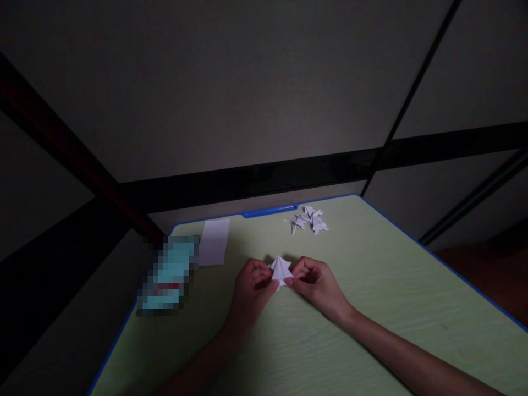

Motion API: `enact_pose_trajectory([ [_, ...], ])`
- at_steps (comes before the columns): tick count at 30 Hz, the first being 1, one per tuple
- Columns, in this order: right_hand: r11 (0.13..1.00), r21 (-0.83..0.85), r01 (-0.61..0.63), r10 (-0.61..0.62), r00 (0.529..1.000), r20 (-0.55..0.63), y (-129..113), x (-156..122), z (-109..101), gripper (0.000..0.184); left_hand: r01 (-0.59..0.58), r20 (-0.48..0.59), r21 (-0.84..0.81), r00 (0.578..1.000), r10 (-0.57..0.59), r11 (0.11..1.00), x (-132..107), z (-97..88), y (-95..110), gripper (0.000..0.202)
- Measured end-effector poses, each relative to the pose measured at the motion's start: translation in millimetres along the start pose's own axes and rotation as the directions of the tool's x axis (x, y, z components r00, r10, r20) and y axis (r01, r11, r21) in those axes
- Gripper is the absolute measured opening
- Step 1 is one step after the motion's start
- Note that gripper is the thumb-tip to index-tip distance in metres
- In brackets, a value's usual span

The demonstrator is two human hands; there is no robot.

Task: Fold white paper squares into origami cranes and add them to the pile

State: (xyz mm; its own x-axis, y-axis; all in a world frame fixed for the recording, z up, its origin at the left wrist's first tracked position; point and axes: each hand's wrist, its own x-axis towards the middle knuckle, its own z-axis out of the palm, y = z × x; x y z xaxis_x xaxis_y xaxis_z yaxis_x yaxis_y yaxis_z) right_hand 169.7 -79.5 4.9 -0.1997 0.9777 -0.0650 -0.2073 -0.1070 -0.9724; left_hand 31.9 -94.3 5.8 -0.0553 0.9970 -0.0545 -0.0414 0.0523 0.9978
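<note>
Our left hand and right hand both pinch the folded paper near its lower edge, so we should crease evenly.

So the bare left hand and bare right hand are both pinching, thumb tips nearly meeting mid-scene, fingers curled on the far side. The bare left forearm comes up from the near left, kinda shadowy. The bare right forearm slants in from the near right, with more of it showing.
</note>
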Motion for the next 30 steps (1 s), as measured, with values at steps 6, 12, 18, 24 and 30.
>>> enact_pose_trajectory([
  [6,0.986,-0.098,0.134,-0.129,0.99,0.053,6.4,-0.5,-1.8,0.021,-0.096,-0.032,0.129,0.994,0.101,0.987,-1.1,-1.7,-2.2,0.017],
  [12,0.862,-0.365,0.351,-0.35,0.934,0.071,6.8,-1.7,-1.7,0.005,-0.186,-0.029,0.236,0.98,0.199,0.954,-2.0,-3.2,-6.0,0.008],
  [18,0.681,-0.584,0.442,-0.356,0.896,0.264,5.1,-3.7,-7.5,0.014,-0.239,0.104,0.396,0.971,0.215,0.887,2.6,-6.7,-7.7,0.012],
  [24,0.533,-0.674,0.511,-0.316,0.86,0.401,4.1,-2.4,-10.9,0.018,-0.369,0.265,0.616,0.929,0.258,0.696,1.9,-10.2,-6.2,0.017],
  [30,0.453,-0.682,0.574,-0.281,0.818,0.501,1.4,-0.8,-13.0,0.019,-0.447,0.351,0.69,0.895,0.276,0.57,0.4,-11.0,-8.0,0.019],
])
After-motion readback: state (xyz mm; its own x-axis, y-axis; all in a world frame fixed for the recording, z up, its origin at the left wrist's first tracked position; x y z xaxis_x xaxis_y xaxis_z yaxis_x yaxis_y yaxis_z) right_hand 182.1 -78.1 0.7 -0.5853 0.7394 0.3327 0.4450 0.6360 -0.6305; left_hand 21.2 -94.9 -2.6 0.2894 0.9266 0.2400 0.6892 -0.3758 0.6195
